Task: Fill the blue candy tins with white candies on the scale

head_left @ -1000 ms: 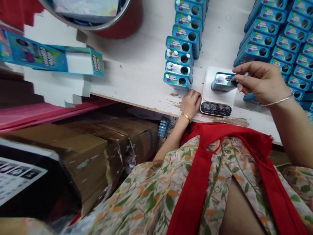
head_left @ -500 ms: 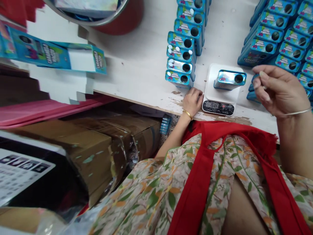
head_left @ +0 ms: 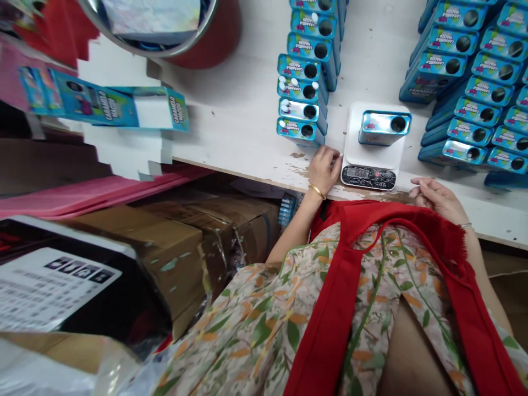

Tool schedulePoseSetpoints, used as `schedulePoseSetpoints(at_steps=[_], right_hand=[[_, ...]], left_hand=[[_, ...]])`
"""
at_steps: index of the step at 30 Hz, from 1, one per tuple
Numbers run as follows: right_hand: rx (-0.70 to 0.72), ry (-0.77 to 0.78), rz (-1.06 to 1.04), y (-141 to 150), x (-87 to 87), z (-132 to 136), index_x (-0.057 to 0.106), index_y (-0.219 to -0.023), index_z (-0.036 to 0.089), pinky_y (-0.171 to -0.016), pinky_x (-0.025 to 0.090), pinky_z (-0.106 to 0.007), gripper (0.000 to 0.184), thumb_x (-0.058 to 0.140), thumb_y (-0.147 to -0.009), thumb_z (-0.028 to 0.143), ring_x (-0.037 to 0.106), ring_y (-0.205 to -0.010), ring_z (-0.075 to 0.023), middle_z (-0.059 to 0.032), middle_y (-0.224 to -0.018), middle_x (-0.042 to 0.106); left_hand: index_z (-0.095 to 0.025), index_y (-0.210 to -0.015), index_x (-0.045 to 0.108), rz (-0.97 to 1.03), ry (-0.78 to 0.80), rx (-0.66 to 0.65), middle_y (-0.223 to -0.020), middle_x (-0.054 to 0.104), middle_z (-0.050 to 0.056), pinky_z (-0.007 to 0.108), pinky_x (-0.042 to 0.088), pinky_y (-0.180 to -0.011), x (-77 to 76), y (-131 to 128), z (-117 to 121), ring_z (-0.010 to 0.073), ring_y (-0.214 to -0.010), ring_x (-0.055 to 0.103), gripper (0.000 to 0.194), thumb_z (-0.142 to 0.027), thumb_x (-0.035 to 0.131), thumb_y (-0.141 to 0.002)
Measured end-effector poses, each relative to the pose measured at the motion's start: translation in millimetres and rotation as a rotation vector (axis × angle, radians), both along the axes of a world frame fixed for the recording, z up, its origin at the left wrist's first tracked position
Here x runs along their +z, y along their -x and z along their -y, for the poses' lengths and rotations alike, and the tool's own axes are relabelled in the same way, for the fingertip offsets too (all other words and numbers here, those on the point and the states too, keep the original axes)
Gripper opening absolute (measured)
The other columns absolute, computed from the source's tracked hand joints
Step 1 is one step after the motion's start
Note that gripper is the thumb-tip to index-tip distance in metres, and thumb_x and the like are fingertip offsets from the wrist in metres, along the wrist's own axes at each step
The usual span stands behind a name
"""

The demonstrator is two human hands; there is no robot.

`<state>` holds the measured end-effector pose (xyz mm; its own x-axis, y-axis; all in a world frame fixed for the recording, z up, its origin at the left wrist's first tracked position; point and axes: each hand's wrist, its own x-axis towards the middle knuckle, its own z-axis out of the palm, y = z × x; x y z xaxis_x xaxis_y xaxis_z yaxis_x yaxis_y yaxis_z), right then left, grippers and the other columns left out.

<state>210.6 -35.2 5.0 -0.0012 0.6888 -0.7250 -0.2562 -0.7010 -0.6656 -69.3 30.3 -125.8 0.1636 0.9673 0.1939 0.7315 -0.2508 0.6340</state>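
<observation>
A white digital scale (head_left: 352, 157) lies near the table's front edge, its lit display appearing to read 1550. On its platform stands an upright blue tin (head_left: 377, 124) with a dark round hole in its top. My left hand (head_left: 325, 169) rests on the table just left of the scale, fingers lightly bent and lying on the surface, holding nothing visible. Right of the scale, at the table edge, is my right hand (head_left: 439, 199) with its fingers drawn together; whatever may be between the fingertips is too small to make out. Small white candies lie on several tins (head_left: 303, 88) left of the scale.
Rows of similar blue tins (head_left: 478, 113) stand on the right. A red metal pot (head_left: 223, 38) holding a box sits at the back left. Near it lies an opened blue carton (head_left: 99, 104). Cardboard boxes (head_left: 181, 242) are stacked below the table on the left.
My right hand has moved down and left, from beside the right-hand tins to the table edge. The scale's reading has changed. My left hand stays put.
</observation>
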Motion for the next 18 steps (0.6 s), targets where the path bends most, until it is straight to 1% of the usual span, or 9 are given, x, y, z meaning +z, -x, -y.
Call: schedulePoseSetpoints(at_steps=[3,8,11,13,15,16,18], right_hand=[[0.031,0.017,-0.013,0,-6.0,3,0.067,-0.091,0.02,-0.035,0.033,-0.016,0.041,0.088,-0.066,0.045,0.049,-0.045,-0.0063,-0.0004,-0.073,0.066],[0.036,0.037,-0.032,3,-15.8,4,0.066,-0.088,0.019,-0.04,0.039,-0.016,0.049,0.091,-0.059,0.049,0.052,-0.05,-0.0066,0.0014,-0.071,0.064],[0.038,0.031,-0.026,4,-23.4,6,0.066,-0.091,0.019,-0.042,0.04,-0.017,0.05,0.09,-0.061,0.05,0.052,-0.05,-0.0068,0.0006,-0.072,0.064],[0.036,0.024,-0.027,4,-27.8,8,0.066,-0.093,0.019,-0.043,0.04,-0.018,0.048,0.088,-0.064,0.05,0.052,-0.05,-0.0068,0.0002,-0.073,0.064],[0.03,0.015,-0.045,6,-30.0,8,0.067,-0.094,0.018,-0.045,0.041,-0.018,0.046,0.087,-0.067,0.049,0.052,-0.051,-0.0067,0.0001,-0.073,0.064],[0.03,0.013,-0.06,7,-30.1,8,0.067,-0.095,0.018,-0.045,0.041,-0.018,0.046,0.087,-0.067,0.049,0.052,-0.052,-0.0067,0.0001,-0.073,0.064],[0.031,0.01,-0.104,12,-28.5,6,0.068,-0.095,0.018,-0.047,0.042,-0.018,0.045,0.088,-0.067,0.047,0.053,-0.053,-0.0068,0.0001,-0.074,0.064]], left_hand=[[-0.021,-0.087,0.055,0.007,-0.005,-0.001,-0.088,0.06,0.005,0.03,0.048,-0.075,-0.4,0,0,0.0168,-0.082,0.058,0.012,-0.025,0.05,-0.097],[-0.02,-0.087,0.055,0.029,-0.02,0.003,-0.088,0.059,0.004,0.029,0.046,-0.073,-1.8,0,0,0.0155,-0.078,0.057,0.011,-0.024,0.051,-0.096],[-0.019,-0.086,0.055,0.023,-0.021,0.003,-0.086,0.059,0.004,0.028,0.045,-0.071,-3.4,1,0,0.0149,-0.076,0.056,0.012,-0.025,0.052,-0.096],[-0.019,-0.085,0.056,0.053,-0.053,0.005,-0.085,0.058,0.003,0.028,0.045,-0.07,-1.8,1,1,0.0142,-0.075,0.055,0.014,-0.026,0.052,-0.097],[-0.019,-0.085,0.056,0.12,-0.138,0.035,-0.083,0.058,0.003,0.026,0.044,-0.067,5.2,1,3,0.0133,-0.074,0.055,0.015,-0.027,0.053,-0.098],[-0.019,-0.086,0.057,0.16,-0.188,0.058,-0.083,0.057,0.003,0.026,0.044,-0.066,11.5,0,5,0.0127,-0.073,0.054,0.015,-0.027,0.053,-0.098],[-0.018,-0.089,0.058,0.223,-0.272,0.091,-0.083,0.058,0.002,0.026,0.044,-0.064,29.7,-5,10,0.0121,-0.072,0.053,0.012,-0.026,0.055,-0.098]])
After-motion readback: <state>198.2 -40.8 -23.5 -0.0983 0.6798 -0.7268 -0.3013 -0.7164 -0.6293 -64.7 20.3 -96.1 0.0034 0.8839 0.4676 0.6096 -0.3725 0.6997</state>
